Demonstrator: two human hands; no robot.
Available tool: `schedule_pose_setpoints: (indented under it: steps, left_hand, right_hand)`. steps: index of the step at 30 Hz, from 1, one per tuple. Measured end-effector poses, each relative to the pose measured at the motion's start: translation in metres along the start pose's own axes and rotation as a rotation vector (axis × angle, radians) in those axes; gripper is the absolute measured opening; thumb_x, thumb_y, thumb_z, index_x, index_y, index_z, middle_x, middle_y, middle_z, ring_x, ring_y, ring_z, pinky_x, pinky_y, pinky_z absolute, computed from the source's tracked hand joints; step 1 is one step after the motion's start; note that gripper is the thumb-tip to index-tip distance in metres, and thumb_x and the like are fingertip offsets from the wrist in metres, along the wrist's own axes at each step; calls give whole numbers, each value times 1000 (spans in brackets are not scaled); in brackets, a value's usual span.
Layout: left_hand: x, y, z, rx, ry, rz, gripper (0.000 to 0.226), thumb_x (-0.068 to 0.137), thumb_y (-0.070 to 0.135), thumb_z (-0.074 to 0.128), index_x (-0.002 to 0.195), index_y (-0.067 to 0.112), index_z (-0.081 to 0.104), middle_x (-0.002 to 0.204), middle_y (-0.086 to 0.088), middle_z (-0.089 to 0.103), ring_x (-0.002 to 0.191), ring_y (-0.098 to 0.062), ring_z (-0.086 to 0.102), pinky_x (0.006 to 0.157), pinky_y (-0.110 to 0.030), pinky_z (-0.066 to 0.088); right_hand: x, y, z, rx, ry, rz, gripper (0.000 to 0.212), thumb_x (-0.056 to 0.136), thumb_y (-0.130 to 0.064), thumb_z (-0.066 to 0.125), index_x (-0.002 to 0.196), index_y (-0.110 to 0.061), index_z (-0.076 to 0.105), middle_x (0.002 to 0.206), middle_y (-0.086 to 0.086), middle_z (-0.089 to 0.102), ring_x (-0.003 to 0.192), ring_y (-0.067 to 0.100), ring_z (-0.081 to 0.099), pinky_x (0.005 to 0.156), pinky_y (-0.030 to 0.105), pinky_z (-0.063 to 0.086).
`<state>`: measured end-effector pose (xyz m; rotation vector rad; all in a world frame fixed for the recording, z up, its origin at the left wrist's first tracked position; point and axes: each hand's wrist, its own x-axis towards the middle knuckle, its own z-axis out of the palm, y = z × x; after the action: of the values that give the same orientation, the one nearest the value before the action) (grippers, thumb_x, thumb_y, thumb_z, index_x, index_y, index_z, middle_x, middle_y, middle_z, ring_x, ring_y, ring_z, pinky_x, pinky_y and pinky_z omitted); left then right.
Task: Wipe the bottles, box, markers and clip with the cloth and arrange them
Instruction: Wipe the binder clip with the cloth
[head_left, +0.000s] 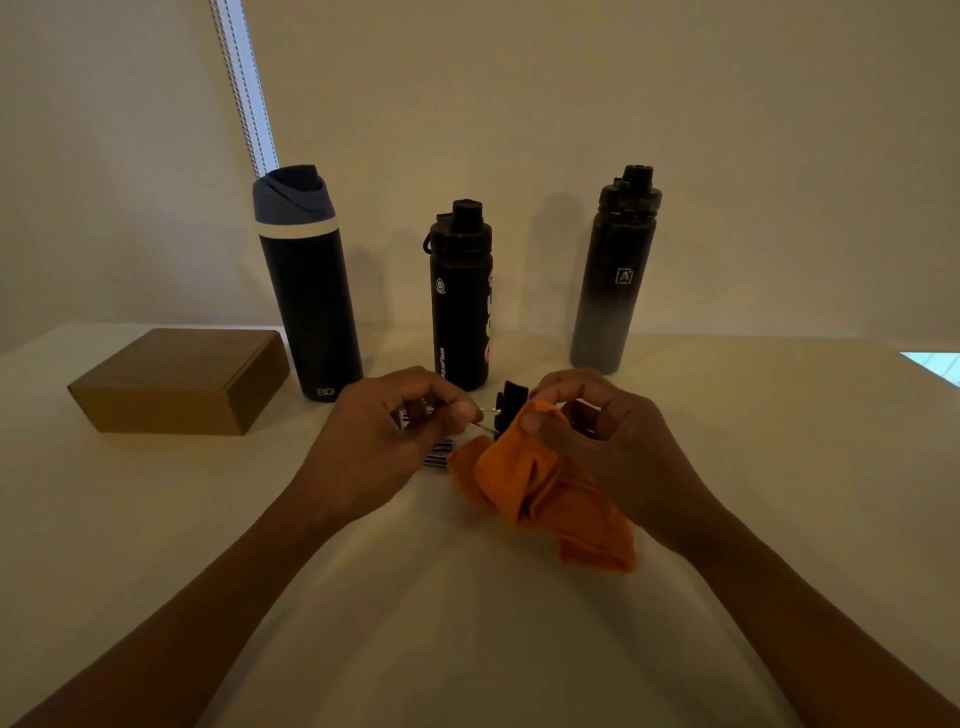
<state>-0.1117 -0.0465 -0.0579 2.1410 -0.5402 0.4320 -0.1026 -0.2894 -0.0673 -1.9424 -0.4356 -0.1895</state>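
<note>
- Wiping the clip (511, 400) is the step in hand, as I judge it: my left hand (384, 431) pinches its wire handle, and my right hand (597, 431) pinches the orange cloth (540, 493) against its black body, mid-worktop (779, 467).
- I'd hold the handle firmly and turn the clip so each face meets the cloth.
- Striped shapes under my left hand are probably the markers (436, 454), mostly hidden.
- Three bottles (306, 291) stand along the far side; the middle bottle (460, 301) is just beyond the clip, so I shouldn't push forward.
- The box (176, 379) sits far left, well apart.
- Open room lies near me and to the right.
</note>
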Motion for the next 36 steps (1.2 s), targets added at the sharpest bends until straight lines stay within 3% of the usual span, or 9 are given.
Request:
schedule_pose_setpoints:
  steps: [7,13,16,21,25,28,30,33,36]
  left_hand:
    - [0,-3,1,17,-50,44,28,83,57,53,95,39,70,98,24,69,99,-5,65,80,-9,49]
    - [1,1,0,52,-1,28,8,84,49,59,90,50,64,93,26,67,99,5,61,80,-1,44]
    - [1,1,0,84,-2,4,11,85,52,60,93,49,66,94,26,67,97,4,62,75,-3,45]
    - [2,-5,-3,5,-153,-125,31,84,64,53,104,47,70,99,24,71,97,2,65,83,-19,51]
    - [6,-10,-7,11,-304,-215,13,92,46,60,100,47,69,89,34,69,88,10,64,70,-11,46]
    - [6,-13,-12,-104,-252,-283,10,94,29,67,100,31,75,88,24,72,79,7,65,63,-10,48]
    - [6,-15,-14,-158,-191,-331,10,92,27,70,99,26,76,89,17,74,78,4,67,64,-14,49]
    - [5,-19,-12,-155,-118,-377,12,90,29,71,100,27,77,90,14,76,77,2,68,68,-18,50]
    - [6,-20,-11,-112,-20,-368,12,89,32,72,99,30,78,87,14,76,77,-2,69,67,-18,50]
  right_hand:
    - [-4,-3,3,19,-149,17,46,79,-47,73,123,-44,60,119,-25,65,100,7,68,88,27,58]
    - [-4,-4,3,-15,-41,53,39,75,-51,74,111,-40,64,103,-18,69,90,5,69,82,29,61]
    - [-4,-3,5,-42,34,14,36,77,-45,78,110,-36,64,93,-10,71,79,12,69,76,32,62]
    - [-5,-3,4,-121,75,-157,30,79,-31,82,106,-29,70,110,-15,62,81,14,66,75,29,60]
    - [-5,-3,6,-228,60,-218,36,79,-30,83,113,-36,69,113,-19,58,87,9,65,78,20,56]
    - [-5,-1,4,-232,99,-215,40,79,-26,82,115,-34,66,107,-18,63,87,6,67,80,20,57]
    - [-4,2,0,-255,131,-223,29,80,-29,80,107,-30,69,101,-17,66,88,5,66,80,20,57]
    - [-1,4,-5,-251,131,-238,17,82,-31,77,98,-25,72,101,-15,67,94,6,66,83,22,57]
    - [-1,5,-6,-206,111,-197,18,86,-38,70,103,-36,69,103,-20,69,98,3,67,85,24,58]
